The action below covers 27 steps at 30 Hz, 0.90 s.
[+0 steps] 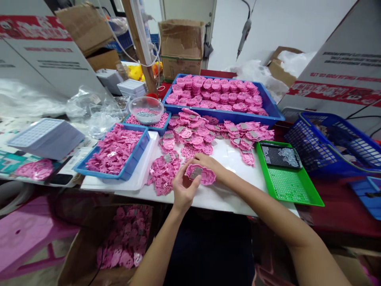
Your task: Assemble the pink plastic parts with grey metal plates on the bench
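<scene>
1. 1 pink shell [207, 177] with a gray insert is up over the near table edge, gripped between the left hand's [183, 192] thumb and fingers.
2. The right hand [210, 162] is just behind it, fingers bent; whether it grips anything I cannot tell.
3. Beneath is a white work surface [216, 198], with a heap of small pink parts [160, 174] left of the hands.
4. A pile of shells [195, 133] spreads between the hands and a large blue crate [220, 115] of stacked pink pieces.
5. Left: a blue tray [126, 174] and a clear bowl [147, 105]. Right: a green tray [287, 184], then a blue basket [336, 145].
6. Farther off, 2 stacked cartons [181, 41] stand before a door; a power screwdriver [244, 33] hangs by a white wall.
</scene>
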Each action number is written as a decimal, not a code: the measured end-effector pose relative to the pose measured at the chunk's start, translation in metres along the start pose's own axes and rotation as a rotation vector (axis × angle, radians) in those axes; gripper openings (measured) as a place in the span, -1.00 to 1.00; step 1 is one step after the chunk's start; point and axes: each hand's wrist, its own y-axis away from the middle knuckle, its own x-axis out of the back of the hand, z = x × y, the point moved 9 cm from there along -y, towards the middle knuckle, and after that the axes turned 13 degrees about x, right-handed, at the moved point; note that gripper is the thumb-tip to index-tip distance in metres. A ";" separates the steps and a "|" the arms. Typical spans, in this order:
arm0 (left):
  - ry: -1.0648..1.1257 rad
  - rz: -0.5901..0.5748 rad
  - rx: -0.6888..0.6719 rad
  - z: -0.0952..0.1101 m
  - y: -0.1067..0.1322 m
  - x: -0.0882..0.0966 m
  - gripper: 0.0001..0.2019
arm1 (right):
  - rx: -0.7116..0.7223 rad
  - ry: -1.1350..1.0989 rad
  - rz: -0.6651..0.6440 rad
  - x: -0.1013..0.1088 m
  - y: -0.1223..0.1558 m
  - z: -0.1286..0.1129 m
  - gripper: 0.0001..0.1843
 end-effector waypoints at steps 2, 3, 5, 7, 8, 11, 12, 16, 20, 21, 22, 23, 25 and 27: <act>-0.045 -0.032 -0.026 0.005 0.000 -0.003 -0.73 | 0.055 0.035 -0.006 -0.006 -0.010 -0.001 -0.83; -0.060 -0.054 -0.032 0.007 -0.001 -0.005 -0.77 | 0.085 0.037 0.006 -0.007 -0.013 -0.002 -0.82; -0.072 -0.099 -0.016 0.008 -0.002 -0.010 -0.76 | 0.118 0.031 0.030 -0.006 -0.015 0.000 -0.81; -0.058 -0.140 0.037 0.005 -0.003 -0.015 -0.70 | 0.115 0.030 0.035 -0.004 -0.013 0.004 -0.79; -0.051 -0.151 0.071 0.003 -0.004 -0.017 -0.67 | 0.089 0.037 0.042 -0.001 -0.010 0.007 -0.77; -0.077 -0.077 0.148 -0.005 -0.004 -0.012 -0.61 | -0.075 0.057 0.078 0.011 -0.002 0.020 -0.80; -0.088 -0.027 0.170 -0.007 -0.005 -0.008 -0.60 | -0.132 0.051 0.071 0.015 0.001 0.023 -0.82; -0.001 0.097 0.257 -0.017 -0.007 0.005 -0.63 | -0.284 0.015 -0.066 0.023 0.009 0.027 -0.83; 0.082 0.048 0.275 -0.023 -0.010 0.002 -0.57 | -0.330 0.002 -0.130 0.032 0.012 0.025 -0.85; 0.098 0.033 0.268 -0.024 -0.011 0.002 -0.59 | -0.325 0.002 -0.141 0.033 0.012 0.024 -0.85; 0.113 0.021 0.260 -0.025 -0.011 0.002 -0.61 | -0.319 0.004 -0.151 0.034 0.012 0.023 -0.85; 0.122 0.016 0.254 -0.026 -0.011 0.002 -0.62 | -0.314 0.004 -0.159 0.034 0.013 0.023 -0.84; 0.104 0.010 0.252 -0.029 -0.011 0.004 -0.66 | -0.303 0.009 -0.162 0.034 0.014 0.023 -0.83; 0.063 0.006 0.251 -0.032 -0.011 0.004 -0.68 | -0.280 0.018 -0.152 0.033 0.016 0.024 -0.83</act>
